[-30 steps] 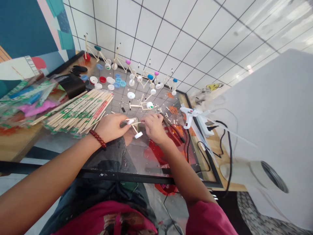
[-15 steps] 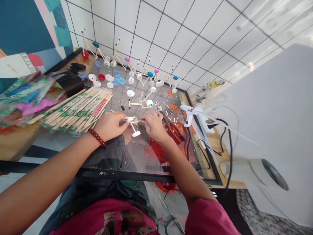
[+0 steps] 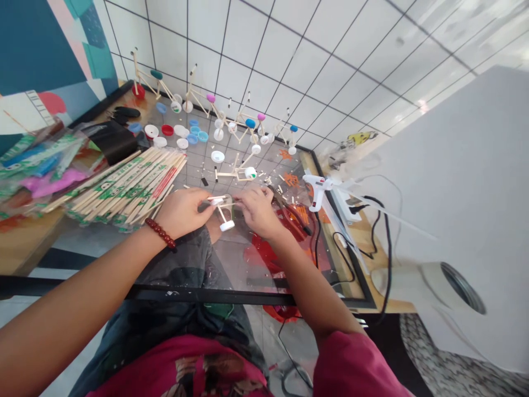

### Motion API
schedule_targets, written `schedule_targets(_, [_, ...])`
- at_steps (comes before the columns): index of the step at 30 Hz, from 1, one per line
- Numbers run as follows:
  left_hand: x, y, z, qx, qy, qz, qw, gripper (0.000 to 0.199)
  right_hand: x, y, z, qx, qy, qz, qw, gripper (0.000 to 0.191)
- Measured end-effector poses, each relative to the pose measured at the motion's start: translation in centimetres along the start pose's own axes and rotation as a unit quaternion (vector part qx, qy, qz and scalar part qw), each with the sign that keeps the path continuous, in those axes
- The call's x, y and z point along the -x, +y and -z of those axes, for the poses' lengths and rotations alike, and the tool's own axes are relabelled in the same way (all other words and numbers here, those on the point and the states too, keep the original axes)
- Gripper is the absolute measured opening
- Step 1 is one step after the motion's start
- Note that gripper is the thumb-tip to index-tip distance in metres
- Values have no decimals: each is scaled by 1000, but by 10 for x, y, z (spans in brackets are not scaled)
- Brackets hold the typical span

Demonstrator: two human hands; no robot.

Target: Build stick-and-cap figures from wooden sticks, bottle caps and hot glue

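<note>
Between my two hands is a small model of wooden sticks and white bottle caps (image 3: 227, 225). My left hand (image 3: 185, 211), with a red bead bracelet at the wrist, pinches the model near its upper cap and sticks. The fingers of my right hand (image 3: 257, 208) are closed at the model's right end, around a stick's tip. One white cap hangs at the lower end of a slanting stick. Just beyond my hands lies a similar stick model (image 3: 235, 172) with a white cap.
Finished stick-and-cap models (image 3: 250, 124) stand along the tiled wall. Loose bottle caps (image 3: 193, 135) lie left of them. Wrapped chopsticks (image 3: 128, 187) are piled at the left. To the right are red-handled pliers (image 3: 291, 212), a white glue gun (image 3: 317, 191) and a power strip (image 3: 346, 205) with black cables.
My hands hold nearly the same pose on the model. The whole view has shifted slightly, so everything sits a little further left. Nothing has been let go.
</note>
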State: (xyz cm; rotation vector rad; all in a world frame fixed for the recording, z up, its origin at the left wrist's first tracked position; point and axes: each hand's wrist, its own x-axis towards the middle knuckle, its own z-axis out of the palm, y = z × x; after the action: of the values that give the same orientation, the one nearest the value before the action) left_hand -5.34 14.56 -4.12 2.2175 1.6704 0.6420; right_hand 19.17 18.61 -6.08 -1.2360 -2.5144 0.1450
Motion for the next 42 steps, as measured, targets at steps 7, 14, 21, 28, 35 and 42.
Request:
schedule_targets(7, [0,-2,-1,25,16,7,1000,31,0,-1,3,-24,-15,3,1000,25])
schedule_targets(14, [0,-8,-7,27,30,-22,999,33,-1,-3,6,-13,-24,17,999,24])
schedule_targets(21, [-1,-12,-9,25,51,-36,998,36,-1,-5,9,-8,-34,13,999,27])
schedule_targets(28, [-1,-10,-7,33,48,-36,998,38,-2,-5,8,14,-46,9,999,37])
schedule_targets(35, [-1,-10,-7,27,47,-34,998,36,-2,-3,3,63,-42,21,997,38])
schedule_targets(42, [1,-7,-5,28,44,-23,998,39,-1,-6,8,10,-31,0,999,30])
